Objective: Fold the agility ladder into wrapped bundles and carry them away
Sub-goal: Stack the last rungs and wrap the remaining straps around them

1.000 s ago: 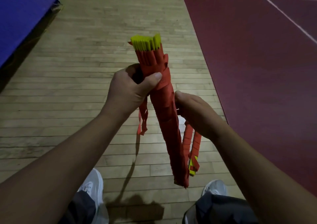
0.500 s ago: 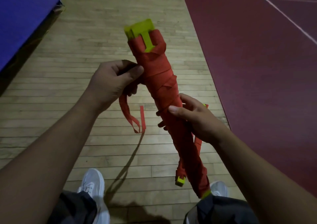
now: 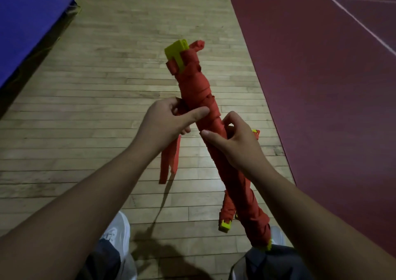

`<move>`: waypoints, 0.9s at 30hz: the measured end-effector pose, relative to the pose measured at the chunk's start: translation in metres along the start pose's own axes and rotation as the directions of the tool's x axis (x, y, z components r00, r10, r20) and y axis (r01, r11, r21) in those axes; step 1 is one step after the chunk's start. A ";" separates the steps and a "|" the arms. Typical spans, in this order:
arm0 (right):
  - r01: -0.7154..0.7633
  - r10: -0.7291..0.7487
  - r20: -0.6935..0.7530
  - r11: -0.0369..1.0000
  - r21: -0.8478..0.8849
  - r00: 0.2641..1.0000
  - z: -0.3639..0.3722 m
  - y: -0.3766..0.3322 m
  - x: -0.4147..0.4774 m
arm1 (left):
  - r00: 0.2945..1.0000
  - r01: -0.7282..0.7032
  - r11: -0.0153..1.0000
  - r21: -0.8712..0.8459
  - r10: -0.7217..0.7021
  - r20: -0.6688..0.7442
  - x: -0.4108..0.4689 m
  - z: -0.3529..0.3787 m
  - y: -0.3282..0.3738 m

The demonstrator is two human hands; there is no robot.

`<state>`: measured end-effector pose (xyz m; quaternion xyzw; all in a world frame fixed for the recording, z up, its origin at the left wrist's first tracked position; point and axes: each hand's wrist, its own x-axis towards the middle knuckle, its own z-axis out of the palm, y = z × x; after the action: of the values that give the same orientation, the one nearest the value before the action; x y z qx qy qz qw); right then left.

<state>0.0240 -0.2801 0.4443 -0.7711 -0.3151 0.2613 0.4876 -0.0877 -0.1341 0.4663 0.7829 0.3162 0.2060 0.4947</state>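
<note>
Agility ladder bundle point(image 3: 199, 91): long tilted roll, flat yellow rungs point(image 3: 175, 51) bound in flat red strap. Left hand point(image 3: 165, 123) grips its middle; right hand point(image 3: 233, 144) grasps just below. Strap tails point(image 3: 169, 161) hang loose.

Both bare forearms reach up from the lower corners of the view and meet near the middle. The left hand point(image 3: 169, 118) grips the wrapped bundle point(image 3: 197, 82), thumb stretched across its front and fingers curled behind, seemingly pinching strap there. Just below, the right hand point(image 3: 233, 144) clasps the same bundle, thumb pointing left, fingers hooked over its far side.
</note>
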 end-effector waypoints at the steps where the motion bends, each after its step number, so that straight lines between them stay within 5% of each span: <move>1: 0.025 -0.026 -0.011 0.998 -0.062 1.000 0.003 0.001 -0.001 | 0.999 0.026 1.000 0.007 -0.025 -0.044 -0.002 0.005 0.000; 8: 0.108 -0.099 0.062 0.982 -0.155 0.993 -0.001 0.001 0.000 | 0.982 -0.012 0.999 -0.052 0.002 -0.191 -0.005 0.013 0.006; 12: -0.103 0.014 0.244 0.929 0.356 0.970 -0.018 0.003 0.010 | 0.993 -0.063 0.960 -0.274 0.032 -0.118 -0.001 0.002 0.009; 14: -0.306 0.101 0.444 0.856 0.417 0.890 -0.025 0.000 0.009 | 0.994 -0.075 0.934 -0.350 0.041 -0.105 0.001 -0.001 0.009; 17: -0.414 0.041 0.668 0.812 0.411 0.743 -0.026 0.004 -0.001 | 0.999 -0.044 0.889 -0.455 0.029 -0.039 0.005 -0.005 0.006; 27: -0.323 0.098 0.391 0.760 0.564 0.915 -0.025 0.001 0.005 | 0.991 0.029 0.984 -0.178 -0.005 0.134 0.011 -0.023 0.004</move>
<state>0.0453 -0.2913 0.4525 -0.5428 -0.2009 0.5320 0.6180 -0.0934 -0.1127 0.4800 0.7443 0.2697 0.1769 0.5848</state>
